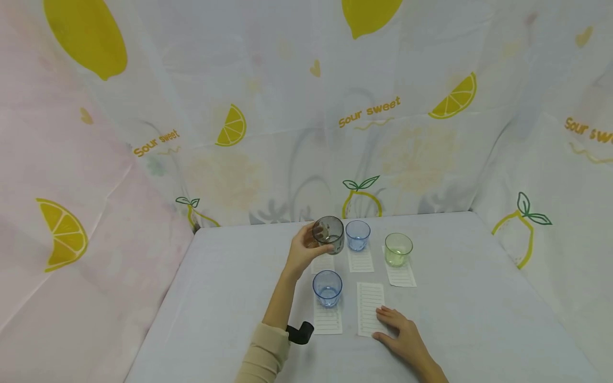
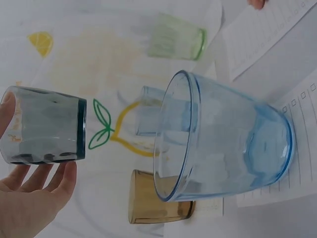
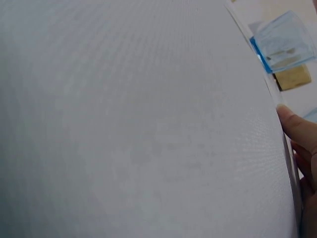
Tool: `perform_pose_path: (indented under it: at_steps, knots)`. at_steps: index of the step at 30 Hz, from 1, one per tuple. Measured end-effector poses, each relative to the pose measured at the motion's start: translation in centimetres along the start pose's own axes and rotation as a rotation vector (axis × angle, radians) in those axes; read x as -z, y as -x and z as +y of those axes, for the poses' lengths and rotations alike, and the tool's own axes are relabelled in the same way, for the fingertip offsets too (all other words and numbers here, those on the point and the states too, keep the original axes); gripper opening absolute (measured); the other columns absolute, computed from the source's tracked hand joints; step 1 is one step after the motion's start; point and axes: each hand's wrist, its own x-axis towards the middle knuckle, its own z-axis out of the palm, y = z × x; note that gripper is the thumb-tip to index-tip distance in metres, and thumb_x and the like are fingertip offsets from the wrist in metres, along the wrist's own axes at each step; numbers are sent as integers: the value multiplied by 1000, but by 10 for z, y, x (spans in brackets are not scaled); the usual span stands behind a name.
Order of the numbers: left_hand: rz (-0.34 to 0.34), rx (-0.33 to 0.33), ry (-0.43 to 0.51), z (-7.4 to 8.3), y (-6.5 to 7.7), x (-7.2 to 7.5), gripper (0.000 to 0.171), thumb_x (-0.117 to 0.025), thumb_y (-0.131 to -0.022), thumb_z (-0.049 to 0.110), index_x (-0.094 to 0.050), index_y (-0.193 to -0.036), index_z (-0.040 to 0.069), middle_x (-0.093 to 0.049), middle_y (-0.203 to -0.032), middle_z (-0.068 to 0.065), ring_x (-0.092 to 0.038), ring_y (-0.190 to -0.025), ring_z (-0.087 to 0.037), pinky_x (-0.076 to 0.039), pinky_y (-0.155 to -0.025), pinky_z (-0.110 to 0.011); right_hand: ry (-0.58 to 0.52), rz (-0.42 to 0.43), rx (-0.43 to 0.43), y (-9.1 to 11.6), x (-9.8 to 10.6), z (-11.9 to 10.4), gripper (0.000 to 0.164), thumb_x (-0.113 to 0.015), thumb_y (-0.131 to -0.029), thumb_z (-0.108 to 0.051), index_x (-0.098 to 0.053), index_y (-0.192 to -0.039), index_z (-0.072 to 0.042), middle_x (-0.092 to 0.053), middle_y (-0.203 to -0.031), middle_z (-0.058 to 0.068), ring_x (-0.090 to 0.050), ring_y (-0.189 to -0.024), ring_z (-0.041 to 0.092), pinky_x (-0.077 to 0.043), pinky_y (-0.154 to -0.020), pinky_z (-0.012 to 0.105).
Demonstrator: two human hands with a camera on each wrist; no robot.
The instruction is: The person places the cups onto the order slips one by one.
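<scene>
My left hand (image 1: 300, 251) grips a dark grey glass tumbler (image 1: 336, 243), thumb on one side and fingers on the other. It is raised above the back row of glasses; the left wrist view shows the grey tumbler (image 2: 47, 126) apart from the others. An amber glass (image 2: 161, 196) stands beyond, mostly hidden behind my left hand in the head view. Nearer me, a blue glass (image 1: 328, 291) sits on a printed slip. My right hand (image 1: 404, 338) rests low with relaxed fingers, its fingertips at the edge of a bare printed slip (image 1: 370, 303).
Along the back of the white-covered table (image 1: 230, 298) stand another blue glass (image 1: 358, 238) and a green glass (image 1: 398, 251), each on its own slip. A lemon-print cloth (image 1: 282, 175) hangs behind the table and along both sides.
</scene>
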Motion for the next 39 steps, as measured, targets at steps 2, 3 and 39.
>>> perform_pose_path:
  at_steps: [2,3,39]
  knots:
    - [-17,-1,7,-2,2,-4,68,-76,-74,-2,-43,-134,-4,-51,-127,-30,-55,-111,-40,-52,-88,-33,6,-2,4,0,0,0,41,-85,-57,-9,-72,-93,5,-71,-101,12,-65,-97,31,-22,-98,0]
    - [-23,1,7,-3,3,-6,69,-76,-75,-2,-43,-135,-3,-51,-127,-29,-54,-113,-39,-51,-90,-35,8,-2,7,0,0,0,41,-85,-57,-8,-72,-93,5,-71,-101,12,-65,-97,31,-22,-98,0]
    - [-127,30,5,-20,32,-76,74,-78,-74,3,-39,-136,-8,-49,-131,-27,-48,-121,-40,-44,-98,-47,10,-27,10,5,10,3,42,-85,-57,-8,-71,-94,6,-70,-101,12,-65,-97,31,-22,-97,-1]
